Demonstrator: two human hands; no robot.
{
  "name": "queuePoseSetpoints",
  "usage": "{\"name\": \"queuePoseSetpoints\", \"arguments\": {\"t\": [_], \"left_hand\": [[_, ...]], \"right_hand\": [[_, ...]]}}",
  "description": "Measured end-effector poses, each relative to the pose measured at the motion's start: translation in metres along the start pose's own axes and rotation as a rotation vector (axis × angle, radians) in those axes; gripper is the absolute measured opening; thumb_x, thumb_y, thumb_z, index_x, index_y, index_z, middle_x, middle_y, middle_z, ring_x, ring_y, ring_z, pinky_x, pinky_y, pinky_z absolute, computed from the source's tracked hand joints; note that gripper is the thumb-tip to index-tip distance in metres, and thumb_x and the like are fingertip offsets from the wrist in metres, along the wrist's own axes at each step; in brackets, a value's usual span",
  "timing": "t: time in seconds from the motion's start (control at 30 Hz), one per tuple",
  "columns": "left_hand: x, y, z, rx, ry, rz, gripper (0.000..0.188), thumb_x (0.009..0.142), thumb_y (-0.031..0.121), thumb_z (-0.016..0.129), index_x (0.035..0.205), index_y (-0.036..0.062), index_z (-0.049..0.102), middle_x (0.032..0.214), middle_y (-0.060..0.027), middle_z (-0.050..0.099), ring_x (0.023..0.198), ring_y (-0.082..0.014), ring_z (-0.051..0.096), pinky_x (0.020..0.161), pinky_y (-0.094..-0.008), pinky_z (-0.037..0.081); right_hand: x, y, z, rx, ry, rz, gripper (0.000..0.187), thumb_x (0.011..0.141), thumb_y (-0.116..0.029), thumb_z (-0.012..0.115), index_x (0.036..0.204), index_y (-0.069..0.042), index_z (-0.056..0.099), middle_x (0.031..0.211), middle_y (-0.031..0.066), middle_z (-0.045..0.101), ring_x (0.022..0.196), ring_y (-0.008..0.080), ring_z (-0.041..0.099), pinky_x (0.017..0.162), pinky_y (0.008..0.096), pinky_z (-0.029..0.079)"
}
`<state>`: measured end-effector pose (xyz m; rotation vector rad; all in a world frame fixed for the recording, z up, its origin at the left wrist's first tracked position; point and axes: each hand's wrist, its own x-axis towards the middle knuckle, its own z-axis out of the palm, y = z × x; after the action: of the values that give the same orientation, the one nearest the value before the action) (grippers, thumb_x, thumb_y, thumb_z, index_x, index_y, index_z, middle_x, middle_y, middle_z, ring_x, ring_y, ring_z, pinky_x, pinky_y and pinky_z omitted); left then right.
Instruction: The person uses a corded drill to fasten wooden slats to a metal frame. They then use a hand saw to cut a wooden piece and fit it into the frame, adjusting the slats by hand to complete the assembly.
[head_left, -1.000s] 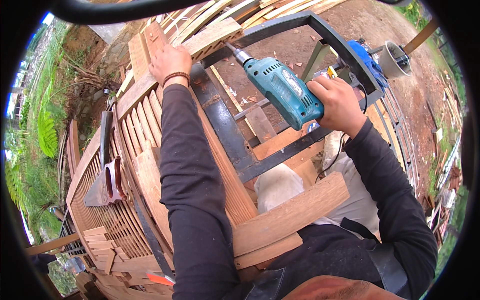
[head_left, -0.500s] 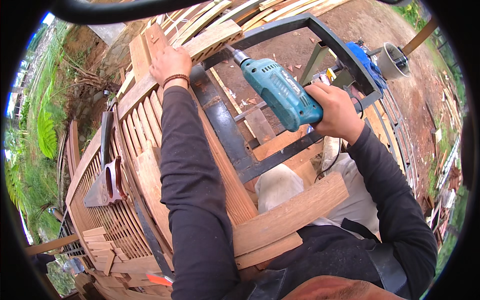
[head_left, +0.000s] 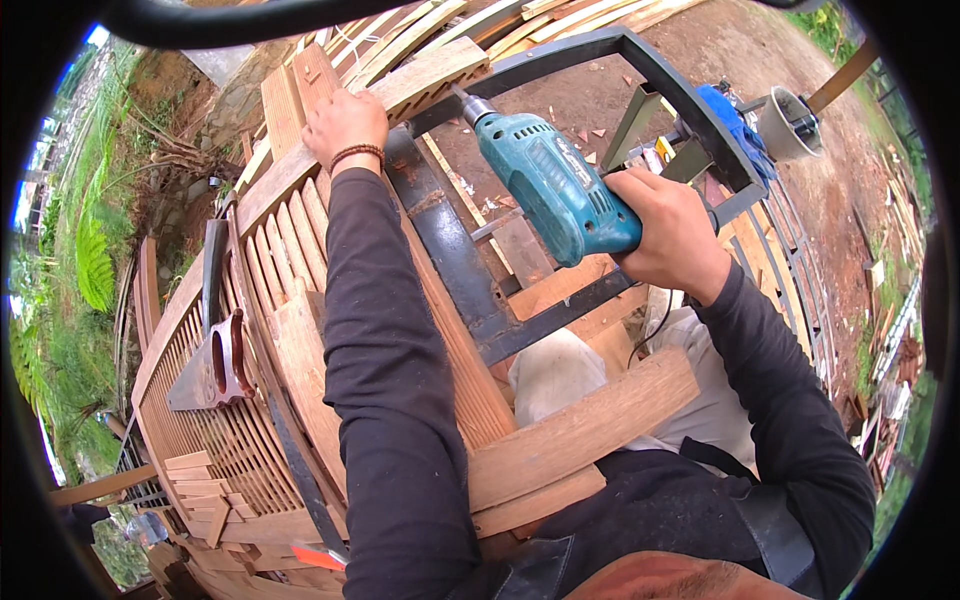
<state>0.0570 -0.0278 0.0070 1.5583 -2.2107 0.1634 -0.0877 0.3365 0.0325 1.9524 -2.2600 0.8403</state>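
My right hand is wrapped round the rear grip of a teal power drill. Its chuck points up and left, and the bit meets or nearly meets the edge of a wooden rail with a row of dark slots or holes. My left hand, with a beaded bracelet at the wrist, is closed over the left end of that rail, where upright wood pieces join it. Most of its fingertips are hidden. Under the rail is a black metal frame.
A handsaw lies on the slatted wooden panel at left. Close to my body, a curved board crosses over my lap. A grey bucket and blue cloth are at the far right. Long timber strips lie at the back.
The drill and my right hand have shifted slightly left. My left hand keeps its hold, moving barely to the right with the rail.
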Motion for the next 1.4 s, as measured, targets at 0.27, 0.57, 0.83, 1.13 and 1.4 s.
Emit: {"name": "queuePoseSetpoints", "arguments": {"t": [0.27, 0.57, 0.83, 1.13, 1.4], "left_hand": [[0.002, -0.001, 0.002, -0.006, 0.014, -0.013, 0.049, 0.099, 0.039, 0.05, 0.124, 0.0037, 0.073, 0.133, -0.0189, 0.068, 0.13, -0.0348, 0.059, 0.113, -0.0495, 0.039], [0.001, 0.001, 0.001, 0.002, -0.001, -0.016, 0.05, 0.099, 0.041, 0.051, 0.124, 0.0039, 0.073, 0.134, -0.0191, 0.068, 0.13, -0.0353, 0.058, 0.113, -0.0495, 0.039], [0.0, 0.0, 0.001, -0.001, 0.008, 0.002, 0.05, 0.099, 0.041, 0.051, 0.123, 0.0039, 0.073, 0.133, -0.0189, 0.068, 0.129, -0.0355, 0.059, 0.112, -0.0499, 0.039], [0.003, -0.003, 0.001, -0.011, 0.002, 0.008, 0.05, 0.099, 0.041, 0.049, 0.122, 0.0041, 0.073, 0.132, -0.0196, 0.069, 0.129, -0.0357, 0.06, 0.113, -0.0505, 0.039], [0.003, -0.002, 0.0, 0.008, -0.018, -0.007, 0.05, 0.1, 0.041, 0.049, 0.125, 0.0045, 0.072, 0.134, -0.0195, 0.068, 0.131, -0.0349, 0.058, 0.114, -0.0503, 0.038]], "right_hand": [[0.006, -0.016, -0.007, 0.01, -0.026, 0.035, 0.042, 0.066, -0.008, 0.075, 0.107, -0.007, 0.066, 0.095, 0.0128, 0.068, 0.086, 0.0388, 0.069, 0.073, 0.0462, 0.056], [0.01, -0.01, -0.014, 0.114, -0.092, 0.11, 0.043, 0.063, -0.004, 0.077, 0.105, -0.002, 0.068, 0.091, 0.0199, 0.069, 0.088, 0.0428, 0.068, 0.078, 0.0453, 0.055], [0.009, 0.008, -0.015, 0.038, 0.023, -0.015, 0.041, 0.068, -0.01, 0.076, 0.108, -0.008, 0.069, 0.097, 0.013, 0.07, 0.089, 0.0389, 0.07, 0.076, 0.0465, 0.056], [0.001, 0.071, 0.013, -0.054, 0.007, -0.162, 0.044, 0.068, -0.01, 0.078, 0.11, -0.009, 0.065, 0.097, 0.0098, 0.067, 0.084, 0.0367, 0.067, 0.074, 0.0455, 0.053], [-0.016, 0.009, 0.033, -0.121, -0.033, -0.085, 0.043, 0.064, -0.008, 0.077, 0.104, -0.007, 0.061, 0.093, 0.0097, 0.065, 0.083, 0.0331, 0.068, 0.075, 0.043, 0.052]]}}
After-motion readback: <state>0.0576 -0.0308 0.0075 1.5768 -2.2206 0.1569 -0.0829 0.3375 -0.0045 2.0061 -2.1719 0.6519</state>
